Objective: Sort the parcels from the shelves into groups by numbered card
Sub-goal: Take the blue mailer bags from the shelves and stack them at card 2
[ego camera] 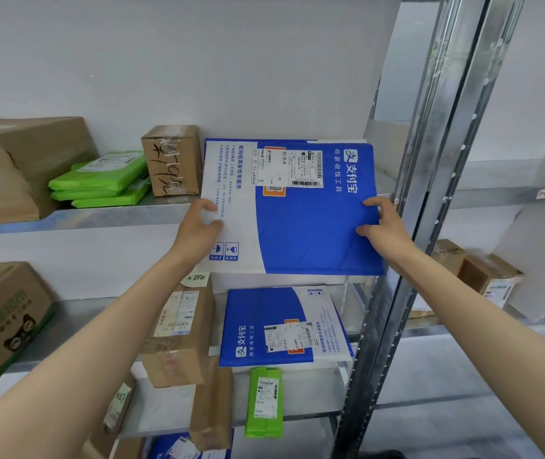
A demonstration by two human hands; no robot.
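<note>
— Which parcel is in hand?
— A flat blue-and-white padded mailer (301, 223). The right part is deep blue with a white logo and white lettering, the left is a white strip with blue print, and a barcoded shipping label is stuck near the far edge.

— How is it gripped?
— The left hand (198, 228) pinches the white side, thumb on top. The right hand (382, 228) has its fingers (369, 203) curled round the blue right edge. Both are clamped on it.

— Which way does it lie?
— Broad side left to right, face up and tilted toward the viewer. Its far part is over the grey metal upper shelf (105, 215), and the near half juts past the shelf's front. The print reads sideways, with the letter tops toward the right.

— And around it?
— On that shelf, just left of it, is a small brown cardboard box with black handwriting (172, 160), then a stack of bright green plastic mailers (102, 180) and a large dented brown carton (16, 167). On the shelf below is a second blue-and-white mailer (281, 326). A perforated galvanised steel upright (436, 180) stands at the right, with a plain white wall (198, 61) behind.
</note>
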